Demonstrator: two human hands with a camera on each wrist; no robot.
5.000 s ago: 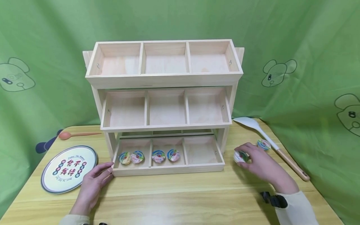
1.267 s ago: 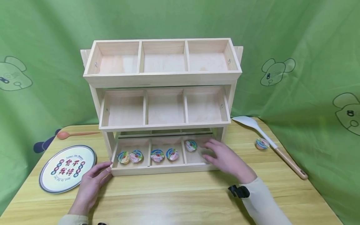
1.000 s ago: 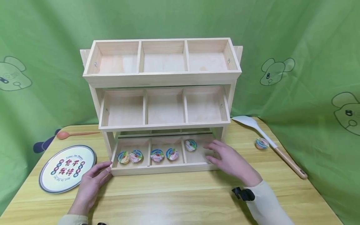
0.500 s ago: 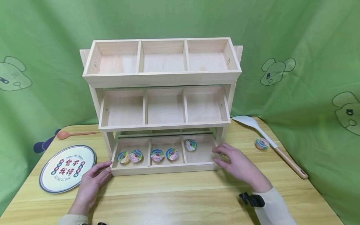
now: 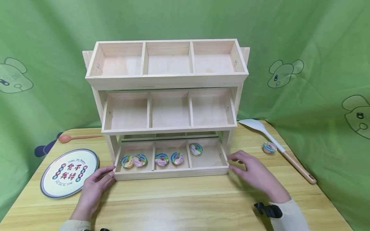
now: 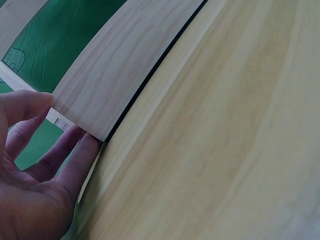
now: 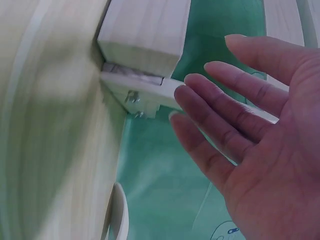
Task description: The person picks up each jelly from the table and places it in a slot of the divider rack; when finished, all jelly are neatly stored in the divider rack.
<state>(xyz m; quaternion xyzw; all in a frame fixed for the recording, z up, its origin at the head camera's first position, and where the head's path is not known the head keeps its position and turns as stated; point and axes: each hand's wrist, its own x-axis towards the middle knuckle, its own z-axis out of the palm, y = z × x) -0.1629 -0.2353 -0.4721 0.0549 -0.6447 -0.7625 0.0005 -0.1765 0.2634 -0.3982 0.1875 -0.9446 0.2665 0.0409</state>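
at the front of the pale wooden 3-tier rack, the left hand (image 5: 92, 189) braces the pulled-out bottom tray (image 5: 173, 173) holding 5 foil-lidded jelly cups (image 5: 162, 159), while the right hand (image 5: 255, 173), fingers straight and holding nothing, lies just beside its right corner, where a lopsided push could likely skew the tray.

bright even light, soft shadows, wrist views blurred and curved.

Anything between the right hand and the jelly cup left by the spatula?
Nothing visible. The right hand sits at the bottom tray's right corner; bare table lies between it and the jelly cup, which rests beside the spatula.
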